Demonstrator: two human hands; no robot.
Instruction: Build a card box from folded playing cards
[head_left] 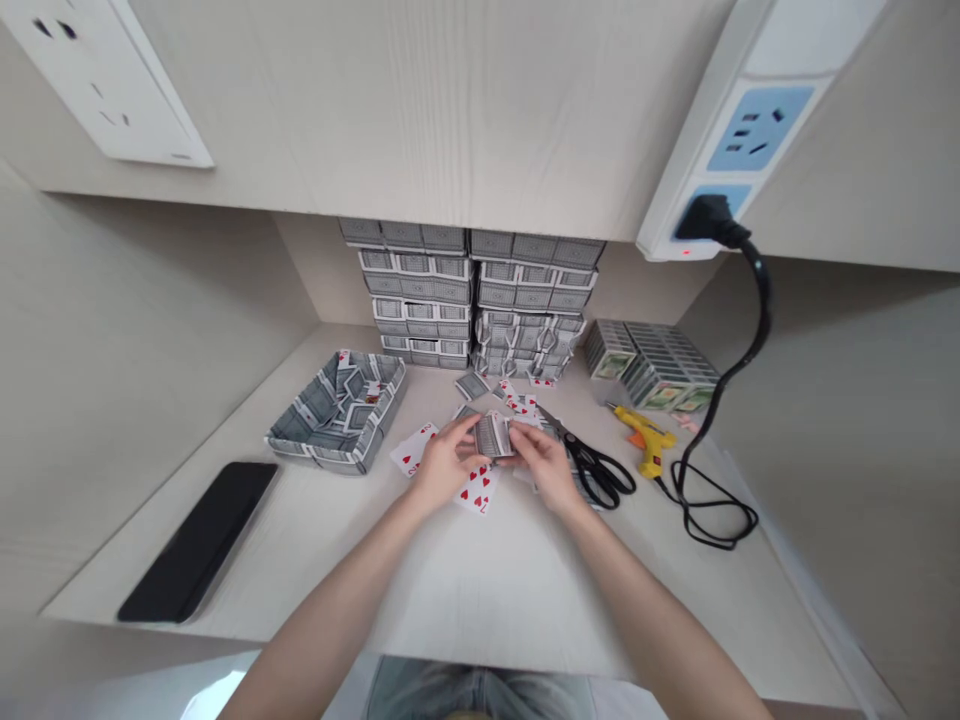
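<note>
My left hand [444,462] and my right hand [546,460] meet over the middle of the desk, both pinching a small folded piece of grey-backed playing card [493,436] between the fingertips. Under and around the hands lie loose playing cards, some face up with red hearts [478,490], some face down [472,385]. To the left stands a square tray made of folded cards [315,432] with a few card pieces inside.
Two tall stacks of card trays [472,295] stand against the back wall. Card decks [651,366], a yellow glue gun [643,438] with black cord [712,520], and black scissors [596,470] lie right. A black phone [199,540] lies left. A power strip [739,130] hangs above.
</note>
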